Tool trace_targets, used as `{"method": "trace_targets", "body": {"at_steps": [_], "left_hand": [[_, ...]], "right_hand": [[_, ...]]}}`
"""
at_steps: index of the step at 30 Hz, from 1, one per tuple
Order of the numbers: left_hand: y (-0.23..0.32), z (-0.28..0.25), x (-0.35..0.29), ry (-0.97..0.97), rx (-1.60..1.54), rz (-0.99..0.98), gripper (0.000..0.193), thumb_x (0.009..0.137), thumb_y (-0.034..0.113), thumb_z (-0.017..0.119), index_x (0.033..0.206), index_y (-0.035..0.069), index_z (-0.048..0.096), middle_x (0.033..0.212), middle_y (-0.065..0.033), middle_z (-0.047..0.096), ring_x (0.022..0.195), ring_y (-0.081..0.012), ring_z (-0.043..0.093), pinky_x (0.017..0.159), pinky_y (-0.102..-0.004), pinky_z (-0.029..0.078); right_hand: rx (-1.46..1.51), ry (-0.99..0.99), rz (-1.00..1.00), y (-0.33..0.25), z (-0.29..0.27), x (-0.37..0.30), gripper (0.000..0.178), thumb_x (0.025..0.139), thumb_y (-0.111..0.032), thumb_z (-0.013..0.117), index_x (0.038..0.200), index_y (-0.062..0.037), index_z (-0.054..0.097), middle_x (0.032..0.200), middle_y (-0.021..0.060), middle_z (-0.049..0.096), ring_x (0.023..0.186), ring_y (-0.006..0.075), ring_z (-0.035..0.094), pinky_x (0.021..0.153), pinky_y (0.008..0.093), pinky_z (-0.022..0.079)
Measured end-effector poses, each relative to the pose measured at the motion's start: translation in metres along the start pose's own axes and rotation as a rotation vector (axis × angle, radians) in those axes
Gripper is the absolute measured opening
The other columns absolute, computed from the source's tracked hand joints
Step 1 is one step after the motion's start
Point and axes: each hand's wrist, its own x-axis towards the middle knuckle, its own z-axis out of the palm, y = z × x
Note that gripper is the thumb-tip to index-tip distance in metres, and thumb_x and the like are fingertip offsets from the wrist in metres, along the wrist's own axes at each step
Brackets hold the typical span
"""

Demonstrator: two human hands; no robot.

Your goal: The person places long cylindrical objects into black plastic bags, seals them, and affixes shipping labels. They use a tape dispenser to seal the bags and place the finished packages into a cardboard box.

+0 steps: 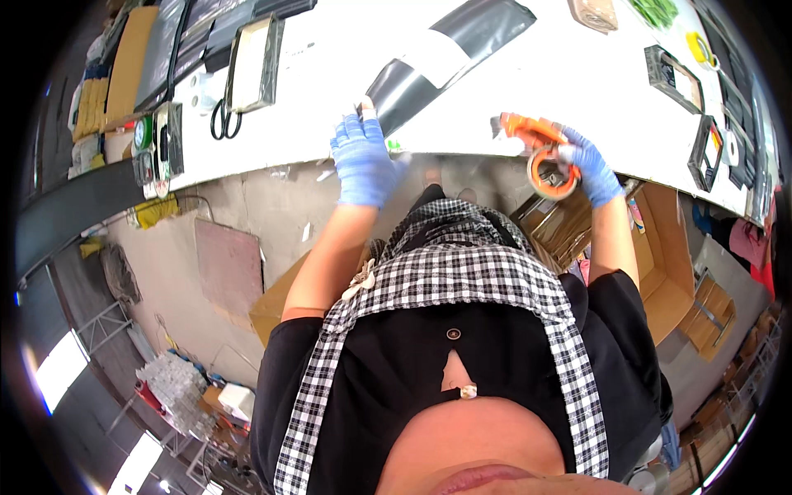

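A long black plastic-wrapped package [404,95] with a white label [439,59] around its middle lies slantwise on the white table [322,82]. My left hand [363,165], in a blue striped glove with bare fingertips, rests at the package's near end, fingers stretched out. An orange tape dispenser [530,130] with a tape roll [553,175] is gripped in my gloved right hand [591,169]. It hangs at the table's front edge, to the right of the package and apart from it. Part of the right fingers is hidden behind the dispenser.
Black-handled scissors [225,121] lie beside a black-framed box [256,64] on the left. At the right are black frames [675,80] and a yellow tape roll [701,49]. An open cardboard box [664,247] stands below the table, by my right arm.
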Motion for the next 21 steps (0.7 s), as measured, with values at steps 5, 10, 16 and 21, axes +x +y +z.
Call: {"method": "trace_targets", "body": {"at_steps": [5,10,16,21], "left_hand": [[-0.041,0.013,0.03,-0.374,-0.255,-0.203,0.076,0.069,0.034,0.078,0.128,-0.003,0.048,0.12,-0.0254,0.058,0.11,-0.0385,0.056,0.093,-0.0406,0.048],[0.017,-0.016,0.014,-0.431,-0.921,-0.305,0.041,0.084,0.013,0.072,0.118,-0.003,0.056,0.109,-0.0127,0.064,0.097,-0.02,0.06,0.087,-0.0323,0.048],[0.124,-0.028,0.052,-0.504,-0.904,0.59,0.08,0.089,0.054,0.061,0.143,-0.001,0.038,0.137,-0.0196,0.039,0.124,-0.03,0.04,0.107,-0.042,0.032],[0.121,0.063,0.066,-0.888,-0.92,0.261,0.062,0.092,0.015,0.064,0.145,0.002,0.034,0.125,-0.0144,0.052,0.107,-0.0201,0.053,0.091,-0.0332,0.047]], "right_hand": [[-0.638,0.513,-0.449,-0.01,-0.009,0.038,0.061,0.081,-0.029,0.07,0.133,-0.0023,0.051,0.103,0.0092,0.064,0.094,0.0181,0.059,0.083,0.0313,0.049],[-0.32,0.318,-0.539,0.017,0.082,0.019,0.062,0.079,-0.025,0.073,0.129,0.0023,0.049,0.108,0.0155,0.056,0.105,0.0252,0.051,0.092,0.0351,0.042],[0.683,0.504,-0.528,0.012,0.057,-0.044,0.038,0.078,-0.02,0.077,0.106,-0.0017,0.058,0.086,0.0062,0.063,0.075,0.0148,0.06,0.067,0.0281,0.051],[0.665,1.345,-0.61,0.086,-0.074,-0.2,0.027,0.082,-0.029,0.066,0.098,-0.0079,0.062,0.079,0.0028,0.062,0.07,0.0145,0.057,0.06,0.0322,0.047]]}}
